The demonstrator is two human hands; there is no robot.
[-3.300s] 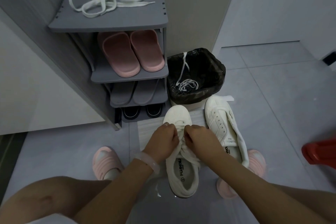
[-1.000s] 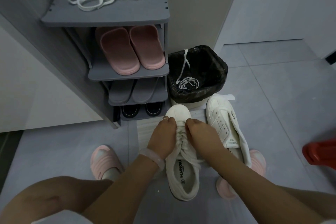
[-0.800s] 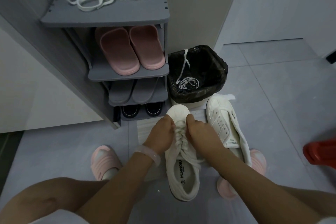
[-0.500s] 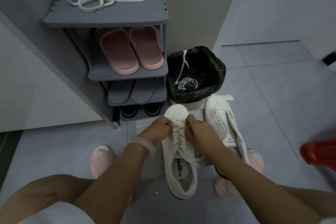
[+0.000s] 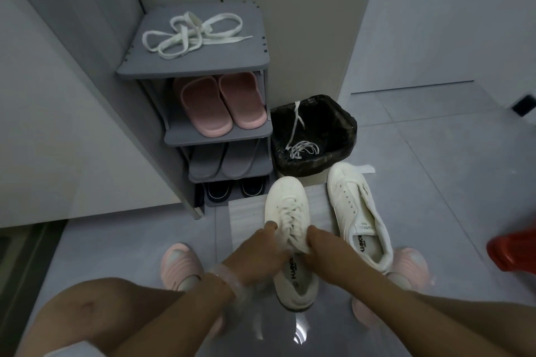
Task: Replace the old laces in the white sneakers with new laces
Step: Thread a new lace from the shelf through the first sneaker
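Left hand (image 5: 255, 255) and right hand (image 5: 324, 249) both curled in a grip on the laced sneaker (image 5: 290, 229) — fingers pinching its lace (image 5: 290, 220) on either side near the top eyelets, thumbs forward. The sneaker stands toe away from the person on a pale mat (image 5: 246, 211) laid on the grey floor tiles (image 5: 435, 182), lacing crossed over the tongue. Just beside it on the right, the second sneaker (image 5: 356, 211) lies with open, bare eyelets, its heel resting against a pink slipper (image 5: 412, 264) worn on one foot; the other worn slipper (image 5: 179, 264) is left of the hands. Past the toes, a bin (image 5: 336, 124) lined in black holds thin white laces (image 5: 301, 149), one end draped over the far rim. At the mat's far left corner stands a grey shoe rack (image 5: 203, 66) — a flat white lace bundle (image 5: 191, 35) on its top shelf, pink slides (image 5: 220, 104) below. A red object (image 5: 513, 249) is at the right edge.
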